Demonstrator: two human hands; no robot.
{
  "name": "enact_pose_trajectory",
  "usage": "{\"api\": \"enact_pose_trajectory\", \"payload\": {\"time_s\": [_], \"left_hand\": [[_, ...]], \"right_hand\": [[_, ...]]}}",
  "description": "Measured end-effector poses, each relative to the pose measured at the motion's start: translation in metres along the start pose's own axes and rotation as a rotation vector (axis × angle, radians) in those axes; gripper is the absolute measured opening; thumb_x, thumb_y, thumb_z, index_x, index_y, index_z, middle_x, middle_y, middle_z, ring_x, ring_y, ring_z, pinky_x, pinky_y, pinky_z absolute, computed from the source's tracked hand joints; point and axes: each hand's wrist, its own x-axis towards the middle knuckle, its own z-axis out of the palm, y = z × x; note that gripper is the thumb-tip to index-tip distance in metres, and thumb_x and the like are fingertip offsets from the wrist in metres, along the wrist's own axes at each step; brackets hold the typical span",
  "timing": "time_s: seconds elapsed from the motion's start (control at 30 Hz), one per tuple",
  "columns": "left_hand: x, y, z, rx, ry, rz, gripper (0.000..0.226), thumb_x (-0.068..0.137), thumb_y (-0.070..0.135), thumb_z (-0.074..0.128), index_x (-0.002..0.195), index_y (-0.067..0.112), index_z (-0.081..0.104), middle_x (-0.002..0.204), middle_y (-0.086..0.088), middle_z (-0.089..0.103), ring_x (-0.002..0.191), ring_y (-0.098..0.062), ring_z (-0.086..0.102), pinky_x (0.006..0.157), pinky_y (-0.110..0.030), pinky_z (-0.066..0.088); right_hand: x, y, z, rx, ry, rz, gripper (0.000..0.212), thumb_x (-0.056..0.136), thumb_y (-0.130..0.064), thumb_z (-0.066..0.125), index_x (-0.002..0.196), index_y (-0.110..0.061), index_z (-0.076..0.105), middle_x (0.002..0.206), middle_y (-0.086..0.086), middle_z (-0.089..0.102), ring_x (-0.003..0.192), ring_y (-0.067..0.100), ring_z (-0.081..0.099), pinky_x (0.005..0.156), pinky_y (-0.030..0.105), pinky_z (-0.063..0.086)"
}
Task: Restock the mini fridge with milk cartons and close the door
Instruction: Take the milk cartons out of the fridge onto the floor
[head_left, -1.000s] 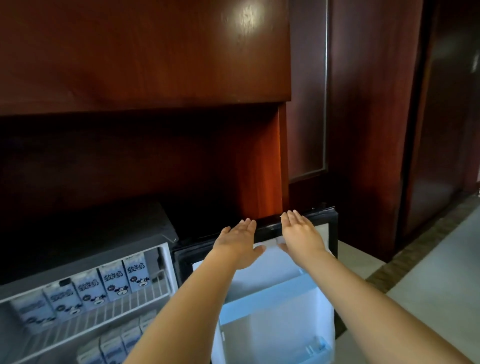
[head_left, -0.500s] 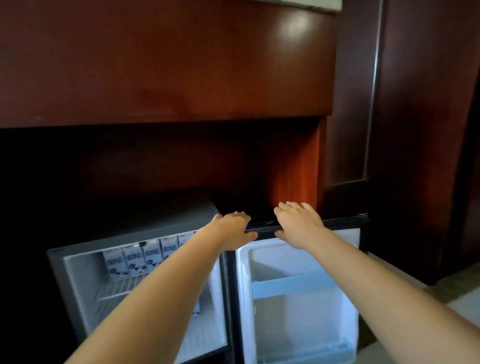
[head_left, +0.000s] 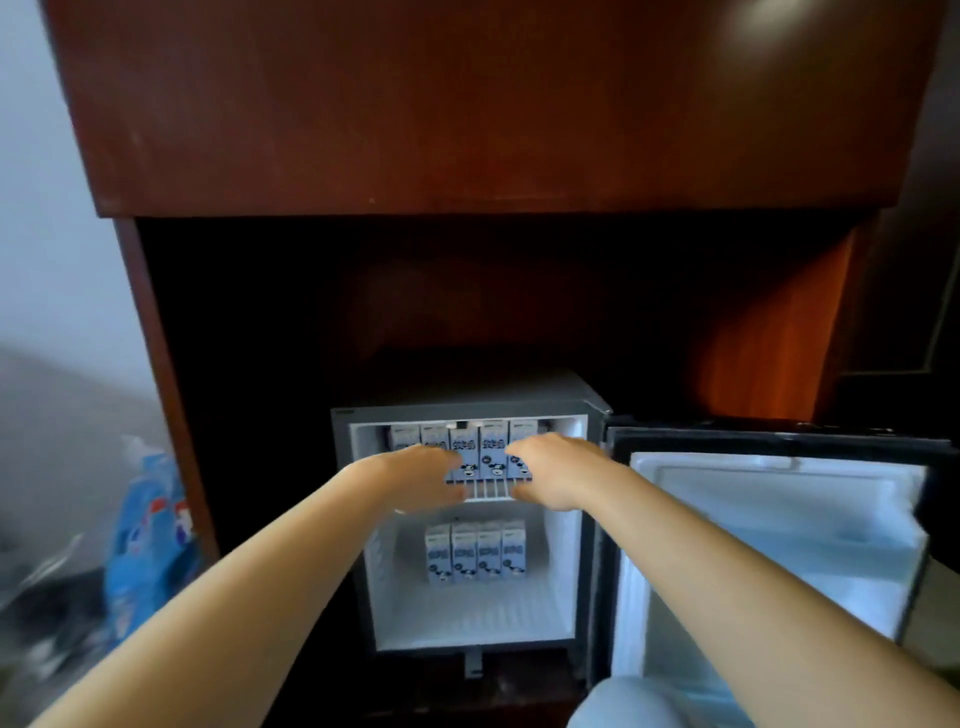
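Head view, open fridge (head_left: 467, 397), milk cartons (head_left: 475, 553) on two levels

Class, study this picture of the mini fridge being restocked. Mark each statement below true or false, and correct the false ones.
1. The fridge door stands open, swung out to the right. True.
2. The left hand and the right hand are both in front of the upper row of cartons. True.
3. Cartons stand on the wire shelf only. False: a lower row of cartons, four of them, stands on the fridge floor.
4. The right hand grips the door's top edge. False: it is at the upper row of cartons, apart from the fridge door.
5. A blue package lies to the left of the fridge. True.
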Motion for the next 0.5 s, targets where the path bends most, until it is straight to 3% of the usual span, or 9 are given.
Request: {"api": "enact_pose_trajectory", "payload": {"time_s": [0.13,0.23,0.3,0.4,0.5], "left_hand": [[0.007,-0.042,0.023,-0.051,-0.030,-0.049,0.051,0.097,0.038,0.040,0.141,0.014,0.034,0.144,-0.008,0.042,0.130,-0.024,0.042,0.109,-0.038,0.036],[0.017,-0.063,0.041,-0.151,-0.037,-0.051,0.048,0.097,0.037,0.042,0.140,0.017,0.036,0.141,-0.006,0.043,0.126,-0.021,0.046,0.105,-0.035,0.039],[0.027,-0.076,0.055,-0.192,-0.039,-0.072,0.050,0.097,0.037,0.043,0.142,0.016,0.033,0.143,-0.005,0.041,0.129,-0.021,0.044,0.107,-0.035,0.038],[0.052,-0.094,0.075,-0.239,-0.012,-0.099,0.041,0.098,0.029,0.040,0.136,0.015,0.040,0.136,-0.005,0.044,0.124,-0.021,0.047,0.103,-0.034,0.040],[0.077,-0.105,0.089,-0.252,0.058,-0.119,0.032,0.097,0.021,0.040,0.127,0.013,0.045,0.127,-0.005,0.045,0.117,-0.021,0.048,0.101,-0.036,0.042]], "right_hand": [[0.036,-0.022,0.025,0.064,-0.055,-0.029,0.040,0.092,-0.033,0.053,0.126,-0.013,0.048,0.125,0.007,0.056,0.110,0.028,0.056,0.088,0.041,0.048],[0.065,-0.032,0.043,0.089,-0.091,-0.043,0.029,0.091,-0.029,0.054,0.114,-0.012,0.052,0.106,0.007,0.060,0.089,0.023,0.057,0.073,0.036,0.047],[0.084,-0.037,0.056,0.123,-0.099,-0.044,0.019,0.090,-0.026,0.055,0.103,-0.012,0.053,0.098,0.007,0.059,0.082,0.022,0.055,0.072,0.037,0.047],[0.112,-0.040,0.076,0.142,-0.100,-0.048,0.016,0.088,-0.021,0.056,0.102,-0.014,0.053,0.098,0.004,0.057,0.085,0.021,0.055,0.073,0.034,0.047],[0.138,-0.040,0.096,0.154,-0.084,-0.046,0.026,0.087,-0.018,0.057,0.112,-0.015,0.053,0.109,0.001,0.057,0.098,0.020,0.055,0.086,0.035,0.049]]}}
